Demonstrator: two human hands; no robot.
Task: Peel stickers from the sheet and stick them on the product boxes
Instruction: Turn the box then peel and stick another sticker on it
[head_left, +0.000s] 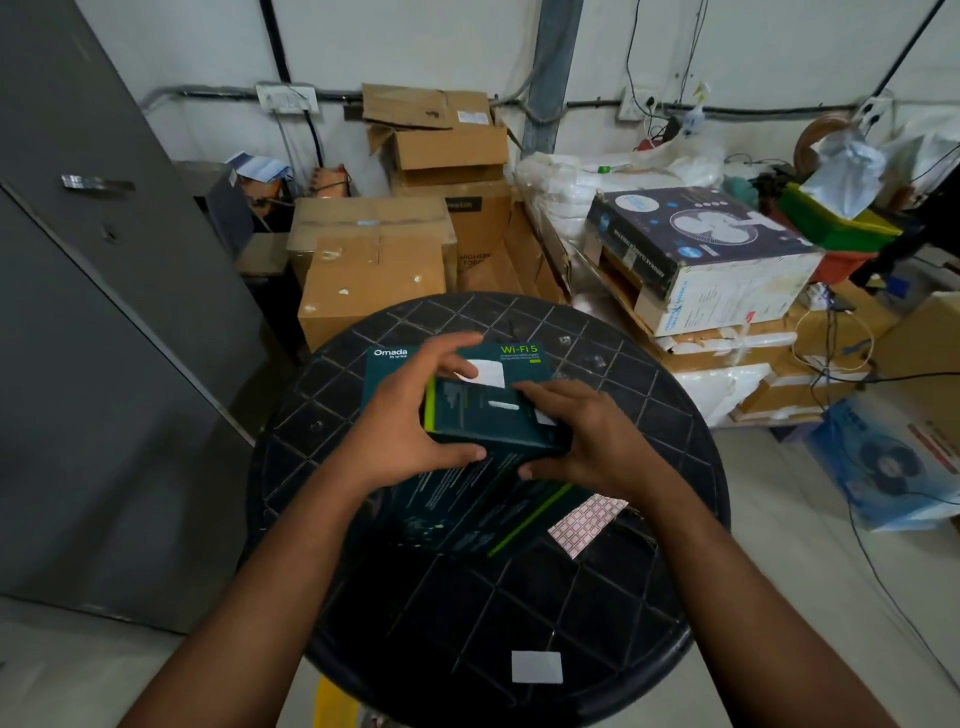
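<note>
Both my hands hold a dark teal product box (488, 415) with a green edge above the round black table (649, 597). My left hand (410, 421) grips its left side, thumb under the near edge and fingers over the top. My right hand (582, 441) grips its right side the same way. Behind it lies another teal box (519, 358) printed Omada and Wi-Fi 5. A third dark box (467, 514) lies flat beneath my hands. The pink sticker sheet (587, 522) rests on the table at the right of that box.
A white label (536, 666) lies near the table's front edge. Brown cartons (374, 270) stand behind the table, a fan box (696, 249) and cables at the right, and a grey metal cabinet (93, 338) at the left.
</note>
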